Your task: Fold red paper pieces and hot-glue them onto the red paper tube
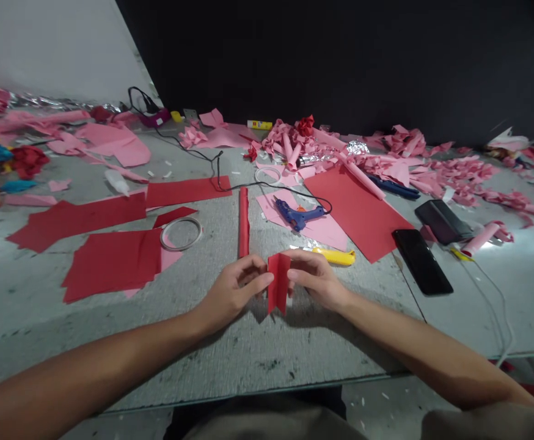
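Between my two hands a small red paper piece (278, 282) stands upright, creased down its middle like a V. My left hand (237, 284) pinches its left edge between thumb and fingers. On the other edge, my right hand (317, 280) has the same kind of pinch. Just beyond my left fingers lies a rolled red paper tube (244, 223). A yellow utility knife (334, 256) rests behind my right hand. Further back, a blue glue gun (298, 215) lies on a pink paper sheet (329, 231).
Stacked red paper (111, 263) and a tape roll (181, 233) lie left. At right are a red sheet (358, 211), a black phone (423, 261) and a dark case (443, 221). Crumpled pink paper (459, 177) lines the back. The glue gun's black cord (267, 184) crosses the table.
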Demonstrator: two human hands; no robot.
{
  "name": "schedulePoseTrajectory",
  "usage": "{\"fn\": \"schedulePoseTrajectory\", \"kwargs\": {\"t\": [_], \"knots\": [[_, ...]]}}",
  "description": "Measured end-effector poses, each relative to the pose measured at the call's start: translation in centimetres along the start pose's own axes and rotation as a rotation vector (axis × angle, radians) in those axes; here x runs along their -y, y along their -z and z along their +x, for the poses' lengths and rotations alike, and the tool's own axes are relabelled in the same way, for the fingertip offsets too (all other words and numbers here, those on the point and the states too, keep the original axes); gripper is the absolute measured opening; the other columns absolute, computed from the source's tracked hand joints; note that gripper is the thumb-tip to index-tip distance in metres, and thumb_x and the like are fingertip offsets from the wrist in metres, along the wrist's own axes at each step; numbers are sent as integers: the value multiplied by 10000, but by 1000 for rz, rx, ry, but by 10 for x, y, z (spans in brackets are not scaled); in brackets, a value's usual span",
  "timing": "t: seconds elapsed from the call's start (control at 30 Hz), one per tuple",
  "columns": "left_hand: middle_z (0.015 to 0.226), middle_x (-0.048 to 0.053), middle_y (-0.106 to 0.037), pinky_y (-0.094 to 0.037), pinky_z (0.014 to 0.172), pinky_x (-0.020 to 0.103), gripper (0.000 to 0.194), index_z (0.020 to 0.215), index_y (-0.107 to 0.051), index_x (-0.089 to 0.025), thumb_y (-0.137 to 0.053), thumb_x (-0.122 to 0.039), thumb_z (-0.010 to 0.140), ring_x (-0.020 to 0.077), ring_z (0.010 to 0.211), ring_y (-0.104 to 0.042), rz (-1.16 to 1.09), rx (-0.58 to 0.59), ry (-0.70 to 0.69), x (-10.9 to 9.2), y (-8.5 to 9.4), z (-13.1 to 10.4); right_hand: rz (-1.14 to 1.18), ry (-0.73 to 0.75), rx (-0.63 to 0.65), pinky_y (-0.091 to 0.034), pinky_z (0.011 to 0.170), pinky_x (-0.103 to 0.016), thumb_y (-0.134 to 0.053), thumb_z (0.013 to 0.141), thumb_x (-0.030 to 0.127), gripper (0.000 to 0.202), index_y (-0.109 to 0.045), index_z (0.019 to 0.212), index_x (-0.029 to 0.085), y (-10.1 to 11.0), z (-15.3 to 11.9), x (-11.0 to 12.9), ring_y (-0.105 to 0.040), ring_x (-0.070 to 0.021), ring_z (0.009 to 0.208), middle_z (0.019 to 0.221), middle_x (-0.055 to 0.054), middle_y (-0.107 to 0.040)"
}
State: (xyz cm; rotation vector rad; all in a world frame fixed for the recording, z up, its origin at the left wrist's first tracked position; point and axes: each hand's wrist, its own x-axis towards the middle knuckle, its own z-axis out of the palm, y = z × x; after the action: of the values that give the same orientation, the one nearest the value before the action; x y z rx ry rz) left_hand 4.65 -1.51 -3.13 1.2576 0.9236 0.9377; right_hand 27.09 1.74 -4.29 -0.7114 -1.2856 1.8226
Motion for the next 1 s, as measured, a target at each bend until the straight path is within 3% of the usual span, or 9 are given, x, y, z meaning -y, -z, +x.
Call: {"fn": "schedulePoseTrajectory", "kwargs": {"t": [0.73,1.0], "knots": [[790,-33,-596,-432,693,252,330,890,-608,-192,-694,-489,1006,121,712,-540,37,-55,-22,5,0,2,-6,1,-13,-598,575,-260,-898,868,417,400,-771,1178,198,0,3,-1,-670,-138,668,923,-24,-777],[799,-26,-587,-445,706,267,340,894,-604,-193,-665,-499,1029,130,726,-550,53,-25,-34,5,0,2,-29,14,-6,-598,578,-263,-888,873,438,412,-762,1177,189,0,4,-2,-673,-146,687,931,-37,-775]]}}
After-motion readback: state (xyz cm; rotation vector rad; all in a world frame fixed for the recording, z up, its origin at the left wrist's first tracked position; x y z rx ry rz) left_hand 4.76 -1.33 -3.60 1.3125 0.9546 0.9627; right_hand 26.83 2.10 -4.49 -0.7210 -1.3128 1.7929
